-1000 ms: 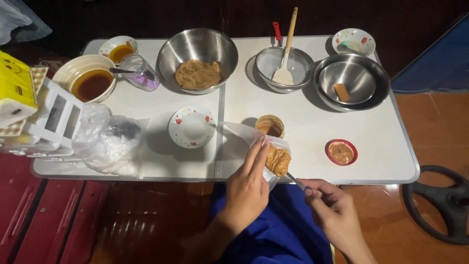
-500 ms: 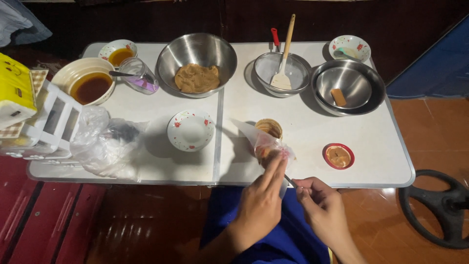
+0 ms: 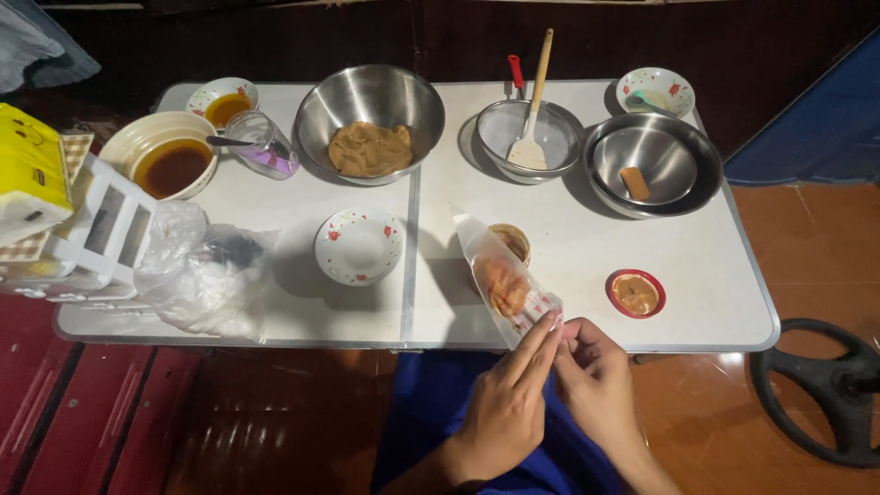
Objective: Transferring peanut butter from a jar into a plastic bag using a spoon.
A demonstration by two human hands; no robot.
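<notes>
Standing on tiled floor (image 3: 733, 431), seemingly: white table (image 3: 568, 275).

1. Steering wheel (image 3: 830, 390): cut off by the right edge.
2. Yellow box (image 3: 27, 170): cut off by the left edge.
3. Small brown cup (image 3: 513, 240): partly hidden behind the clear bag (image 3: 502, 282).
4. Right hand (image 3: 596, 390): fingertips partly hidden by the left hand (image 3: 504, 408).

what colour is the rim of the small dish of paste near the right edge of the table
Red, around a tan-brown paste; the small dish shows best in the head view.
</notes>
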